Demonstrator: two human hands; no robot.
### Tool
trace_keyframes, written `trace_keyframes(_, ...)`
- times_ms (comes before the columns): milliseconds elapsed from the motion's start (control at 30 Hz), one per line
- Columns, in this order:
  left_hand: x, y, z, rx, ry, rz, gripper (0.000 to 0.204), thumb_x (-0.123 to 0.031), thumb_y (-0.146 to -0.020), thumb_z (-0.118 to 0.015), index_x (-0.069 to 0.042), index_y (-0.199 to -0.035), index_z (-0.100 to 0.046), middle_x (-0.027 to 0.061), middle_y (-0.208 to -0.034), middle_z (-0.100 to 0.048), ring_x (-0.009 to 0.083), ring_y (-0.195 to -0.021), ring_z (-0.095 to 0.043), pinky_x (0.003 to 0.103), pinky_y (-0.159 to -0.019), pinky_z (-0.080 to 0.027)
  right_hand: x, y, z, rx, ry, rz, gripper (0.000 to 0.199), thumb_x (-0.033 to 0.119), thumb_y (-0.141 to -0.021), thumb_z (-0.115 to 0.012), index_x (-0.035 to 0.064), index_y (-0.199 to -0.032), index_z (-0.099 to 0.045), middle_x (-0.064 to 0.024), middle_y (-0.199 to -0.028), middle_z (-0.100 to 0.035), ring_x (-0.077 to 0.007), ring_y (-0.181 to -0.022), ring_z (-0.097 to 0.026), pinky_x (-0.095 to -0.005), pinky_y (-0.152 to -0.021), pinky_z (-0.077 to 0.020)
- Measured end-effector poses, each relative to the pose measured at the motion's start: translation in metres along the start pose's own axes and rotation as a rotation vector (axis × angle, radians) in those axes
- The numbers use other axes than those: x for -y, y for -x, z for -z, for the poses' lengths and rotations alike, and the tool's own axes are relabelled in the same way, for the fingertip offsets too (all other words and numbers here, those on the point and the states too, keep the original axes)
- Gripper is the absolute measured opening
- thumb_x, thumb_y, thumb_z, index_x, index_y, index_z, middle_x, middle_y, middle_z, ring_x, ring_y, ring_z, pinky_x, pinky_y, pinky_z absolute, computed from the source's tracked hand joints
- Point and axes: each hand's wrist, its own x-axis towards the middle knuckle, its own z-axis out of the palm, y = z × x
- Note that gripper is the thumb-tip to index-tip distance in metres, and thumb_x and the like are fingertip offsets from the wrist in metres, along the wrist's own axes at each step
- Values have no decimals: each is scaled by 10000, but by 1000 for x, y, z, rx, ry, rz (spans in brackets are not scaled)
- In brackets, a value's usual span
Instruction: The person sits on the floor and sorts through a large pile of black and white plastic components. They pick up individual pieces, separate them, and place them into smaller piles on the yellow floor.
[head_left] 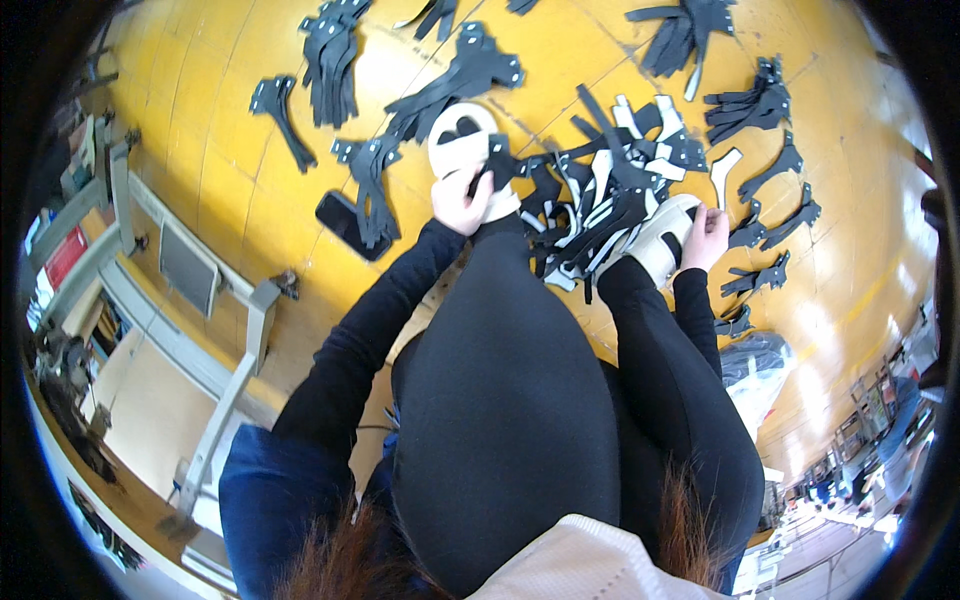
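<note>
On the yellow floor [230, 180], a loose pile of black cut strap pieces [630, 170], some with white undersides, lies between my white shoes. My left hand [461, 203] is beside my left shoe [462, 140], its fingers closed on a black strap piece [499, 168]. By the outer side of my right shoe [655, 245] is my right hand [707, 240]. Its fingers are pinched together near a small dark edge; what they hold, if anything, is too small to make out.
Sorted bunches of black strap pieces [333, 65] lie around the pile. A black phone [350, 226] rests near my left forearm. A grey metal frame [180, 330] stands at left, and a clear plastic bag [757, 372] sits beside my right leg.
</note>
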Motion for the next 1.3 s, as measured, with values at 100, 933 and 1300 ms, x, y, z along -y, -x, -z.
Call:
trace_keyframes(100,4,6,-5,-125,11,-110,120,-114,-816,-618,-25,-884,-660,166,-743,-641,306,-657,-644,351,-609,-506,1,1,-3,-16,-2,7,230,158,-851,-651,0,-733,-534,-87,-662,-530,-164,-562,-493,-301,-562,-438)
trace_keyframes(933,25,-1,-8,-62,-232,-263,150,-96,-883,-498,-14,-945,-607,177,-740,-602,368,-660,-594,412,-584,-458,6,1,-2,-151,-143,39,265,103,-808,-665,-3,-671,-464,-123,-646,-456,-277,-581,-468,-378,-539,-382)
trace_keyframes(1300,45,-2,-13,-97,-254,-313,165,-115,-889,-485,-41,-972,-606,172,-773,-610,370,-697,-603,418,-598,-464,9,3,2,-142,-169,12,244,127,-813,-658,17,-692,-477,-138,-696,-470,-327,-626,-506,-400,-570,-407)
